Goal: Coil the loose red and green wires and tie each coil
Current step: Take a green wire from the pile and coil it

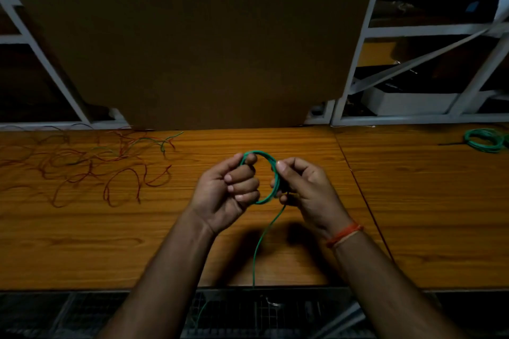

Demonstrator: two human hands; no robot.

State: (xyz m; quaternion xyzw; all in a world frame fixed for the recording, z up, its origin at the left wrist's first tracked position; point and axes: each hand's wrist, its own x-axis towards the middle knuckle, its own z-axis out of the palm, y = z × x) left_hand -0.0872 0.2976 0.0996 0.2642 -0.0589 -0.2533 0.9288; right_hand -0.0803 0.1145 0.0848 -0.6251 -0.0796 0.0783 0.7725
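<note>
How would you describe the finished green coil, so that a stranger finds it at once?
Look along the wooden table to its far right edge. There lies the finished green coil, round and flat, touched by no hand. The other green coil is held between both hands at the centre, with a tail hanging down.

Head view, single: worn high, facing forward and down, close over both hands (275,187) above a table (399,201).
</note>
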